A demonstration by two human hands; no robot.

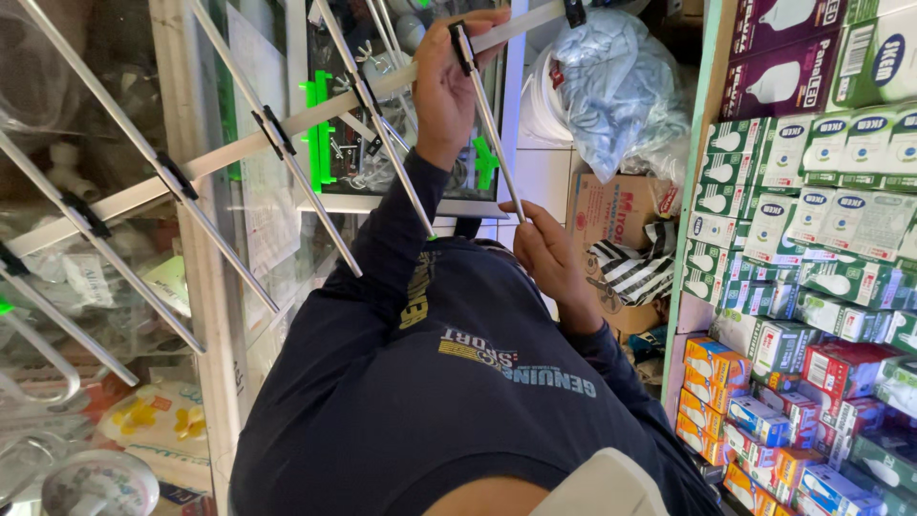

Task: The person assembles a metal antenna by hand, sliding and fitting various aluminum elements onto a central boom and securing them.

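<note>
A metal aerial has a long flat boom (239, 148) slanting from the left edge up to the top right. Several thin rods cross it, held by black clips. My left hand (444, 86) is raised and grips the boom where one thin rod (492, 134) crosses it. My right hand (546, 250) is lower and pinches the bottom end of that same rod. Both arms wear dark navy sleeves (401, 239). A neighbouring rod (396, 153) ends in a green tip just left of my left forearm.
Shelves of small light-bulb boxes (812, 220) fill the right side. A cardboard box (611, 205) and a blue-grey plastic bag (611, 86) sit behind my hands. A glass display case (115, 287) with packaged goods stands on the left, and green clips (320, 134) hang behind the glass.
</note>
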